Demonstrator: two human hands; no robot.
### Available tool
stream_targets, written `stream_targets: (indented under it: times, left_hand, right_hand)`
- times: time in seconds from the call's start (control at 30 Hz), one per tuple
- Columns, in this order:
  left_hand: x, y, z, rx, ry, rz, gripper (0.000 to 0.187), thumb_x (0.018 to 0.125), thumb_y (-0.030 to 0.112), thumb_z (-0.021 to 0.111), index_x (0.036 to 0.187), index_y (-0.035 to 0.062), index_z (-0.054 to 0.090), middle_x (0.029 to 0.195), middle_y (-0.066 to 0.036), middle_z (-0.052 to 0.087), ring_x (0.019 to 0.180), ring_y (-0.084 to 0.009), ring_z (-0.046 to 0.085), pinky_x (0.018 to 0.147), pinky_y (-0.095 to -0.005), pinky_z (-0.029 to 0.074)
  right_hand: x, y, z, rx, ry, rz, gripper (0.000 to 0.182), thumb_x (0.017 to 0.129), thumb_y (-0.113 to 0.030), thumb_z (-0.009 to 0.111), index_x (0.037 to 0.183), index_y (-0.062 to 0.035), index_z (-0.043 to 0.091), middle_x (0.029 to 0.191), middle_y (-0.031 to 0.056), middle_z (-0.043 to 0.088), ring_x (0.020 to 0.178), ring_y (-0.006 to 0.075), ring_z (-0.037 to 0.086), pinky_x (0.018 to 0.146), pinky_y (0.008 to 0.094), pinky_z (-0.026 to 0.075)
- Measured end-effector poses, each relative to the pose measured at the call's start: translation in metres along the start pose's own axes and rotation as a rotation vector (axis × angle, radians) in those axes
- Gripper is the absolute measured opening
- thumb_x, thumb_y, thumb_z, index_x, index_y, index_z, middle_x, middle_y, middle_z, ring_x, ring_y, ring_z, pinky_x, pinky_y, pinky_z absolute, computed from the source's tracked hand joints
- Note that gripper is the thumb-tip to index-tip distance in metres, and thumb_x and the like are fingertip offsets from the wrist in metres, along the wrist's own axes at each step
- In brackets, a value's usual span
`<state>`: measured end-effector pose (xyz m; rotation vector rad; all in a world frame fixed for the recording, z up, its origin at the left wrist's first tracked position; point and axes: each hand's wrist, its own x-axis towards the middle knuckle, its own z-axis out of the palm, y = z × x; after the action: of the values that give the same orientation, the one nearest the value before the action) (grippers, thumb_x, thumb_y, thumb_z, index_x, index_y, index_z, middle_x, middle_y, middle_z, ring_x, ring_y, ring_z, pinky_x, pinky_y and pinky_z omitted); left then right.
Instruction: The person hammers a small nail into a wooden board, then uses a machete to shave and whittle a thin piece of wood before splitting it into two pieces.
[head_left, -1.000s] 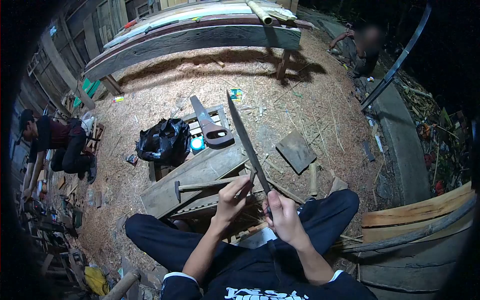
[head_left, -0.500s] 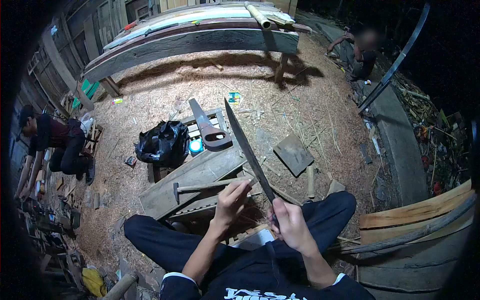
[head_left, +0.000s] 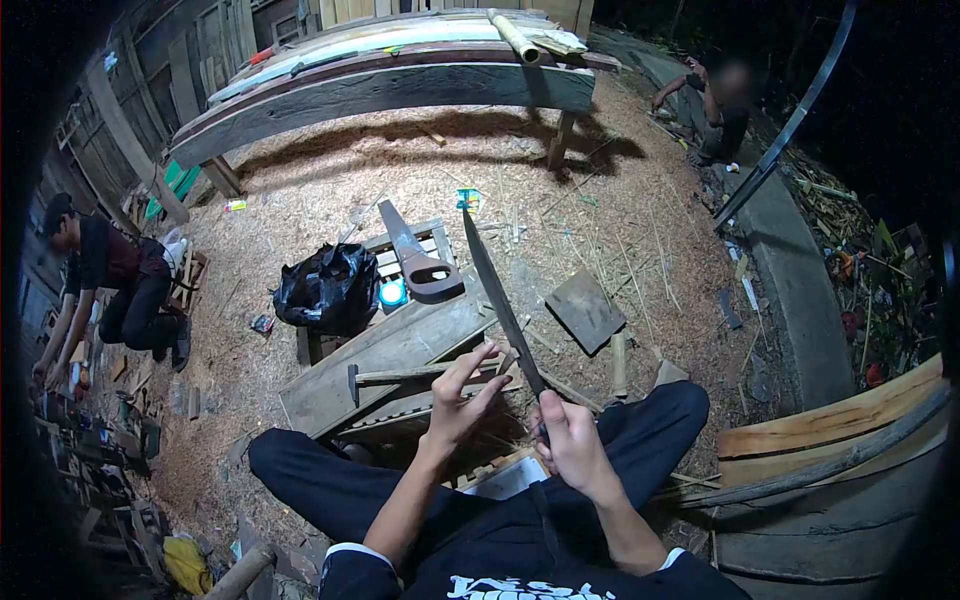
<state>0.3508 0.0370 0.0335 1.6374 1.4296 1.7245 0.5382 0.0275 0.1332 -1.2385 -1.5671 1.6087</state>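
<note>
My right hand [head_left: 566,432] is wrapped round the handle of a machete [head_left: 496,283], whose long dark blade points up and away from me. My left hand [head_left: 463,398] is at the left side of the blade, thumb and fingers bent round a small pale sliver of wood [head_left: 507,360]. The sliver overlaps the blade's lower part in this view. Below the left hand, a hammer [head_left: 354,384] lies on a wooden plank [head_left: 365,350]. Farther out, a handsaw [head_left: 411,250] rests on a slatted wooden stand, beside a round blue-and-white tape measure [head_left: 392,292].
A black plastic bag [head_left: 328,287] stands left of the saw. A square board [head_left: 586,310] lies on shavings. A long wooden bench [head_left: 385,97] spans the back, with a bamboo pole on it. One person [head_left: 130,275] bends at left; another [head_left: 715,110] sits back right.
My left hand's fingers have opened out somewhat from a tighter grip, beside the blade. The machete's tip has shifted slightly right and nearer. The person at left has moved a little.
</note>
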Motion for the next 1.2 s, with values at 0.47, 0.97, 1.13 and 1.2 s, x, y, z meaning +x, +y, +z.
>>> stream_targets:
  times: [0.47,0.97,1.13,1.2]
  left_hand:
    - [-0.013,-0.015,-0.002,0.022,-0.010,-0.044,0.046,0.082,0.000,0.081,0.125,0.0009,0.069,0.111,-0.015,0.076,0.103,-0.0234,0.074,0.089,-0.0328,0.057]
    - [-0.014,-0.018,-0.003,0.087,0.010,-0.030,0.035,0.082,0.003,0.082,0.116,0.0017,0.072,0.107,-0.014,0.074,0.098,-0.0266,0.072,0.085,-0.0348,0.057]
    - [-0.017,-0.011,-0.006,0.088,0.006,-0.015,0.035,0.081,0.002,0.082,0.115,0.0019,0.072,0.107,-0.014,0.074,0.099,-0.0277,0.072,0.087,-0.0356,0.056]
    - [-0.014,-0.011,-0.006,0.091,0.084,-0.051,0.038,0.081,0.002,0.082,0.117,0.0023,0.071,0.111,-0.015,0.074,0.102,-0.0286,0.071,0.089,-0.0359,0.055]
  right_hand:
    - [0.001,-0.018,-0.007,0.107,-0.050,0.070,0.060,0.109,-0.052,0.042,0.079,-0.0025,0.057,0.058,-0.0021,0.047,0.049,0.0058,0.047,0.045,0.0249,0.035]
    - [0.004,0.008,0.002,0.079,-0.042,0.116,0.057,0.110,-0.048,0.042,0.079,-0.0013,0.056,0.063,0.0006,0.050,0.051,0.0064,0.049,0.046,0.0261,0.036]
    - [-0.002,0.015,0.007,0.077,-0.030,0.012,0.058,0.109,-0.047,0.043,0.078,-0.0010,0.058,0.062,0.0011,0.052,0.051,0.0083,0.051,0.047,0.0280,0.039]
    - [0.005,0.022,0.010,-0.068,-0.008,-0.023,0.059,0.109,-0.046,0.043,0.077,-0.0001,0.057,0.063,0.0032,0.053,0.051,0.0095,0.051,0.048,0.0293,0.040]
